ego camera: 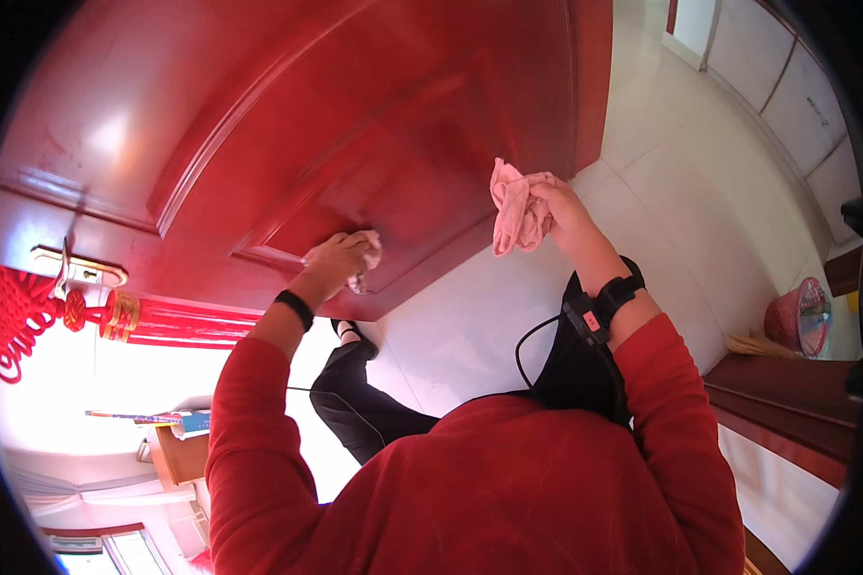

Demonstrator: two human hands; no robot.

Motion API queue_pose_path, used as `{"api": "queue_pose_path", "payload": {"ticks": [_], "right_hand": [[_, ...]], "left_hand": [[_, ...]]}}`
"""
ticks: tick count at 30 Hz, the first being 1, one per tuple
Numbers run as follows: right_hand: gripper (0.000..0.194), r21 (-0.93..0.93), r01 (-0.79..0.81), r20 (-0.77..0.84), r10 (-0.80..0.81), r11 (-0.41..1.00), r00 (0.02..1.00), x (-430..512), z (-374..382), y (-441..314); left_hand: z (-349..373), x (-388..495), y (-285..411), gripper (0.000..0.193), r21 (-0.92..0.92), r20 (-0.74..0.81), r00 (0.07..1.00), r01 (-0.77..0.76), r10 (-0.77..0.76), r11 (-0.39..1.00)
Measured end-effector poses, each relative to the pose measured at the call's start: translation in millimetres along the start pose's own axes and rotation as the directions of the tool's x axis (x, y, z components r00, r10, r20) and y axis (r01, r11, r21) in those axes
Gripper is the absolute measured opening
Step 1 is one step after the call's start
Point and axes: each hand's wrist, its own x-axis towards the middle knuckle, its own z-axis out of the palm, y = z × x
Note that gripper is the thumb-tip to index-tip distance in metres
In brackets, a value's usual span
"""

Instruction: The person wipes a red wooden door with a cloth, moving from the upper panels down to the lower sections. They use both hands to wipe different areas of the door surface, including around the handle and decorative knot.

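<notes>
My left hand (336, 260) presses a crumpled light-coloured cloth (365, 259) flat against the lower recessed panel of a glossy red door (403, 136). Bunched in my right hand (562, 208) is a pink cloth (519, 207), held in the air to the right of the door's lower part and apart from the left hand. A metal door handle (63, 266) on its plate sits at the door's left side. From it hangs a red knotted ornament (14, 309) with a long red tassel (194, 323).
Pale floor tiles (446, 316) spread beneath me. At the right, a pink wastebasket (791, 316) with a liner stands beside broom bristles (759, 346) and a dark red door frame (784, 402). A wooden cabinet (176, 453) bearing books stands at the lower left. A black cable (521, 345) loops below my right wrist.
</notes>
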Motion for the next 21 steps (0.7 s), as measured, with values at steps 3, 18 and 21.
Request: {"api": "queue_pose_path", "payload": {"ticks": [3, 18, 21], "right_hand": [[0.016, -0.079, -0.039, -0.024, 0.037, 0.996, 0.999, 4, -4, 3], [0.02, -0.063, -0.169, 0.217, 0.179, 0.984, 0.96, -25, 21, -29], [0.025, -0.059, -0.164, 0.36, 0.174, 0.985, 0.917, -42, 59, -43]], "left_hand": [[-26, -57, 10, 0.028, -0.017, 0.02, 0.985, 0.169, -0.169, 0.985], [-113, -48, 100, 0.061, -1.0, 0.022, 0.857, 0.028, -0.514, 0.005], [-129, -14, 133, 0.057, -1.0, -0.022, 0.822, -0.016, -0.569, 0.016]]}}
